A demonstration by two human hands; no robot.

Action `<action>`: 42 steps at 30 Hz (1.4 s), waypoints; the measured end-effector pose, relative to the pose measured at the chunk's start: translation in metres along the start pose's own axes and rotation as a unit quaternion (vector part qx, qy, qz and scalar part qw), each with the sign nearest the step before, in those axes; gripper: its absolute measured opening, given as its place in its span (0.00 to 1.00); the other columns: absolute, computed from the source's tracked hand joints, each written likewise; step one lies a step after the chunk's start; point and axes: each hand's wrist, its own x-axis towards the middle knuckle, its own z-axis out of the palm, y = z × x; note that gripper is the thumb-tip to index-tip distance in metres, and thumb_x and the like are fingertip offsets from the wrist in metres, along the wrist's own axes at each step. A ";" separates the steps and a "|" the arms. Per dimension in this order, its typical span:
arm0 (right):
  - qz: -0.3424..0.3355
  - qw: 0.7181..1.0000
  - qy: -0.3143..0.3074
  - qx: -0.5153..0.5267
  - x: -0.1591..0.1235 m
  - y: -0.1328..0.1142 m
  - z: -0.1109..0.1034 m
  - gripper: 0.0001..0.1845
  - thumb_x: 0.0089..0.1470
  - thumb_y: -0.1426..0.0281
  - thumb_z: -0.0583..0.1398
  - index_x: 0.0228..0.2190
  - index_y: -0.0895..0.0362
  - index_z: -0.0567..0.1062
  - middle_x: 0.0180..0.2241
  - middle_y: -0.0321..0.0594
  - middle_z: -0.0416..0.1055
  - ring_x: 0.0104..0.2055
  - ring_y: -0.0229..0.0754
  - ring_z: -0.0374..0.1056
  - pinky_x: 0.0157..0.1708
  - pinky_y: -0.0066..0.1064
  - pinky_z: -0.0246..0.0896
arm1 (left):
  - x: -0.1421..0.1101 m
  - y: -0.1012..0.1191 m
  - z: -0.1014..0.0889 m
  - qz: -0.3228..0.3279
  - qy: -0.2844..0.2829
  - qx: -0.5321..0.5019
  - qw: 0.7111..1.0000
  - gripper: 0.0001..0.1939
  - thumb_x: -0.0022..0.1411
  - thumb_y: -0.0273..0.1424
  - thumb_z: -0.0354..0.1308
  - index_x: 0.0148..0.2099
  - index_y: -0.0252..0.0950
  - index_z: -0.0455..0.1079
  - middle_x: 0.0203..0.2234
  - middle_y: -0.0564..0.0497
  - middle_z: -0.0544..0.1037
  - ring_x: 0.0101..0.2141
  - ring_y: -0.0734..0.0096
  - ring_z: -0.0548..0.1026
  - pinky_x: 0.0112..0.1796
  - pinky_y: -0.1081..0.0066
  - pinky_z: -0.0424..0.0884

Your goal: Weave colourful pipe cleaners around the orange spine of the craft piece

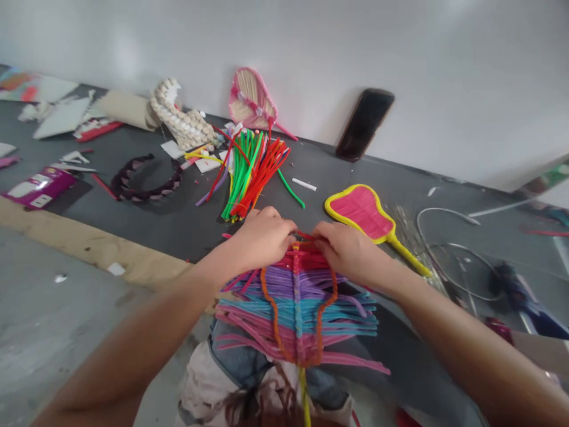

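Observation:
A half-shaped fan of pipe cleaners (297,308) lies at the table edge over my lap. Its rows run red, purple, blue and pink across a centre spine. An orange pipe cleaner (272,302) curves over the rows as an outline, and a yellow stem (304,394) hangs below. At the top end, a red pipe cleaner (306,235) spans between my two hands. My left hand (269,234) is closed, pinching its left part. My right hand (340,246) pinches the right part, with fingertips partly hidden.
Beyond my hands lies a bundle of green and red pipe cleaners (255,172). A pink fan with yellow rim (362,210) rests to the right, near wire loops (462,246). A phone (364,124) and a pink-edged fan (252,98) lean on the wall. A dark headband (146,193) lies left.

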 end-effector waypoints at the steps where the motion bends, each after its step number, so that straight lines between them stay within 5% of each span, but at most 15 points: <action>1: -0.010 1.000 0.023 0.014 -0.005 0.001 -0.001 0.10 0.61 0.74 0.51 0.37 0.59 0.72 0.31 0.40 0.74 0.34 0.39 0.68 0.33 0.28 0.54 | 0.002 -0.002 -0.005 0.009 -0.041 -0.028 0.999 0.14 0.65 0.32 0.53 0.49 0.38 0.75 0.38 0.45 0.80 0.43 0.57 0.74 0.42 0.62 0.67; 4: -0.043 0.995 0.094 0.016 -0.020 0.002 -0.005 0.09 0.61 0.74 0.51 0.35 0.59 0.72 0.29 0.40 0.73 0.33 0.40 0.67 0.34 0.29 0.54 | 0.003 -0.005 -0.016 0.016 -0.083 -0.118 0.989 0.14 0.62 0.33 0.57 0.50 0.41 0.74 0.40 0.48 0.80 0.42 0.62 0.76 0.43 0.66 0.67; 11: -0.065 0.979 0.193 -0.003 -0.029 -0.003 -0.004 0.09 0.61 0.75 0.53 0.33 0.58 0.72 0.28 0.38 0.74 0.31 0.40 0.67 0.35 0.31 0.52 | -0.002 -0.008 -0.020 0.058 -0.046 -0.161 0.984 0.13 0.63 0.31 0.56 0.49 0.42 0.75 0.38 0.53 0.81 0.39 0.67 0.76 0.44 0.67 0.63; 20: -0.065 0.979 0.192 -0.036 -0.029 -0.003 0.001 0.11 0.62 0.74 0.52 0.33 0.58 0.74 0.28 0.40 0.75 0.33 0.41 0.68 0.37 0.31 0.53 | -0.003 -0.004 -0.015 0.068 -0.030 -0.115 0.991 0.11 0.63 0.29 0.54 0.45 0.42 0.76 0.37 0.53 0.81 0.41 0.67 0.74 0.49 0.60 0.54; 27: -0.082 0.961 0.234 -0.127 -0.042 -0.008 -0.012 0.12 0.62 0.73 0.53 0.33 0.56 0.75 0.31 0.39 0.75 0.35 0.42 0.65 0.42 0.34 0.52 | -0.001 -0.009 -0.014 0.055 -0.043 -0.124 0.990 0.10 0.62 0.31 0.55 0.42 0.40 0.76 0.34 0.53 0.81 0.38 0.68 0.75 0.47 0.63 0.58; 33: -0.095 0.945 0.207 -0.233 -0.045 -0.017 -0.014 0.13 0.60 0.76 0.53 0.31 0.54 0.76 0.25 0.36 0.71 0.32 0.42 0.60 0.46 0.39 0.47 | 0.000 -0.006 -0.019 0.061 -0.041 -0.117 0.990 0.10 0.60 0.29 0.55 0.39 0.39 0.77 0.33 0.53 0.82 0.37 0.67 0.75 0.47 0.63 0.59; 42: -0.073 0.947 0.197 -0.244 -0.038 -0.027 -0.010 0.13 0.60 0.75 0.54 0.27 0.55 0.75 0.24 0.36 0.70 0.31 0.42 0.59 0.43 0.38 0.45 | 0.001 -0.008 -0.020 0.058 -0.051 -0.168 0.983 0.11 0.57 0.28 0.56 0.39 0.37 0.78 0.32 0.53 0.82 0.35 0.70 0.76 0.40 0.71 0.64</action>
